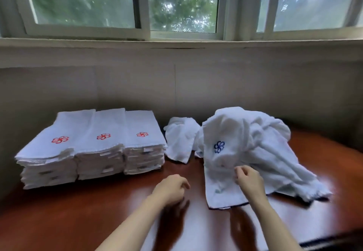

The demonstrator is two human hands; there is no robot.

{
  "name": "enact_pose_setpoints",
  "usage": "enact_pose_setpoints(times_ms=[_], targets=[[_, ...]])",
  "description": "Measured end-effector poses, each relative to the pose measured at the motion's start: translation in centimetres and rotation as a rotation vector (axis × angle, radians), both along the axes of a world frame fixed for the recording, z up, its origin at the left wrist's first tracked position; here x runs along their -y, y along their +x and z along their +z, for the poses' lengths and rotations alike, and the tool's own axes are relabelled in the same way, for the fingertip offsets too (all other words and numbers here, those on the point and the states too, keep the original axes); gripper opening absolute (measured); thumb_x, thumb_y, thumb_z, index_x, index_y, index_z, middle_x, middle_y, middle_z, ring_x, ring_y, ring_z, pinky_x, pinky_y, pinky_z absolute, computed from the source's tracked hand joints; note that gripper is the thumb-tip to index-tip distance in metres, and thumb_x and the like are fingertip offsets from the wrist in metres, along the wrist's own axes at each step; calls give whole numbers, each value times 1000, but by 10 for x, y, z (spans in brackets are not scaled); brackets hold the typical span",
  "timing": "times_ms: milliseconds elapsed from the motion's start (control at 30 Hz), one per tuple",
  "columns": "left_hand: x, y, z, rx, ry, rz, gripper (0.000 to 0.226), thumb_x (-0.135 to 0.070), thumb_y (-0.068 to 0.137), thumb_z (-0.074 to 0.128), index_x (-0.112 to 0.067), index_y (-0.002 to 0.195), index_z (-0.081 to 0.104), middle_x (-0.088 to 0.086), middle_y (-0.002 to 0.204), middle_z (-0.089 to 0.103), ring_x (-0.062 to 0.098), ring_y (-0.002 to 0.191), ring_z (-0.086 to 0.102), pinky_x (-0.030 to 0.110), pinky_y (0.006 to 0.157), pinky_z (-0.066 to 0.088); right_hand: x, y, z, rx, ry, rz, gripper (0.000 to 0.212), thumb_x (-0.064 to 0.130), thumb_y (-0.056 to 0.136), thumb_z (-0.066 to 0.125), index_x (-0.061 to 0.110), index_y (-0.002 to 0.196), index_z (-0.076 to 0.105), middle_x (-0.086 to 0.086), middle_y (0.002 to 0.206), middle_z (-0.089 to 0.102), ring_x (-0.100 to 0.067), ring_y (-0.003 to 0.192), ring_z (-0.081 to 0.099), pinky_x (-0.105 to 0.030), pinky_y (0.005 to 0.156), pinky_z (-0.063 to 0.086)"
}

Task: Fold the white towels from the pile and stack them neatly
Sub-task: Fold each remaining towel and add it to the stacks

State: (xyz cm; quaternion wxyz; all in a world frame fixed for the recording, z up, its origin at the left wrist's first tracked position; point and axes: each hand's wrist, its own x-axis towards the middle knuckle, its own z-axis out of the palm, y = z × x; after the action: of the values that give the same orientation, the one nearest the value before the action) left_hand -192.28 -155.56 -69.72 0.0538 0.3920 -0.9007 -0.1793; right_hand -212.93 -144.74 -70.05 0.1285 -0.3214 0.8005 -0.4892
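Note:
A loose pile of white towels (261, 144) lies on the right of the brown table (98, 217). Its front towel (218, 164) bears a blue flower mark and hangs down toward me. My right hand (248, 180) pinches this towel near its middle fold. Over the bare wood left of the pile hovers my left hand (172, 188), fingers loosely curled and holding nothing. Three stacks of folded white towels with red flower marks (92, 144) stand side by side at the left. A single crumpled white towel (180, 140) sits between the stacks and the pile.
A beige wall with a window sill (176, 44) runs just behind the table. The table's right edge (334, 239) curves toward me at the lower right. Bare wood lies in front of the stacks and under my forearms.

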Motion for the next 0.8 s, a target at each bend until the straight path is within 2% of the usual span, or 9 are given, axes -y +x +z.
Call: enact_pose_setpoints(times_ms=[67, 167, 300, 433, 500, 567, 667, 700, 800], targets=[[-8, -36, -9, -69, 69, -39, 47, -13, 89, 41, -24, 133, 53, 4, 131, 51, 20, 122, 49, 28, 102, 38, -4, -14, 0, -12, 0, 13, 17, 12, 91, 52, 10, 93, 68, -11, 96, 69, -30, 94, 63, -33, 78, 46], [-18, -79, -27, -157, 186, -39, 55, -26, 91, 52, -22, 144, 36, 10, 128, 46, 24, 115, 50, 25, 97, 37, -9, -33, -4, -34, 112, 29, 23, 14, 90, 52, 9, 108, 64, -9, 109, 67, -26, 105, 59, -25, 75, 38], [-26, -110, -48, -148, 100, 73, 71, -37, 86, 56, -29, 149, 24, 8, 141, 41, 32, 124, 40, 31, 101, 34, -9, -41, -7, 10, 107, 76, 31, 19, 91, 52, 10, 121, 56, -6, 114, 64, -23, 110, 56, -26, 80, 39], [-20, -124, -43, -553, 291, 319, 84, -43, 77, 70, -13, 144, 28, 10, 138, 46, 30, 126, 46, 35, 103, 39, -4, -37, -7, 40, 69, 122, 42, 26, 92, 55, 14, 132, 46, 7, 88, 54, -14, 93, 51, -25, 77, 36], [-11, -132, -32, -663, 349, 398, 90, -50, 65, 69, -16, 141, 34, 12, 134, 45, 31, 125, 45, 40, 105, 39, 0, -35, -7, 65, 55, 149, 44, 27, 93, 55, 15, 133, 44, 7, 87, 54, -14, 92, 51, -24, 77, 35], [-1, -138, -20, -715, 410, 442, 75, -47, 64, 62, -16, 131, 49, 14, 126, 52, 32, 118, 51, 42, 102, 43, 2, -34, -7, 82, 38, 161, 45, 29, 93, 54, 16, 135, 43, 2, 94, 57, -16, 95, 52, -24, 79, 35], [6, -141, -8, -880, 497, 402, 18, -16, 80, 66, -10, 96, 64, 11, 101, 66, 29, 101, 61, 37, 89, 50, 3, -36, -7, 84, 1, 139, 50, 33, 93, 55, 16, 137, 39, -3, 104, 59, -19, 103, 54, -25, 81, 35], [2, -139, -4, -913, 511, 362, 12, -9, 77, 66, -12, 88, 64, 7, 93, 67, 26, 94, 63, 34, 82, 50, 3, -37, -6, 93, -36, 126, 52, 34, 92, 57, 16, 138, 38, -2, 104, 58, -18, 103, 54, -25, 82, 36], [-19, -127, 1, -938, 609, 167, 31, 2, 62, 64, -8, 92, 68, 4, 84, 70, 19, 81, 65, 25, 67, 55, 4, -33, 4, 253, -239, 174, 56, 33, 88, 64, 17, 136, 39, 1, 108, 57, -12, 102, 54, -25, 87, 42]])
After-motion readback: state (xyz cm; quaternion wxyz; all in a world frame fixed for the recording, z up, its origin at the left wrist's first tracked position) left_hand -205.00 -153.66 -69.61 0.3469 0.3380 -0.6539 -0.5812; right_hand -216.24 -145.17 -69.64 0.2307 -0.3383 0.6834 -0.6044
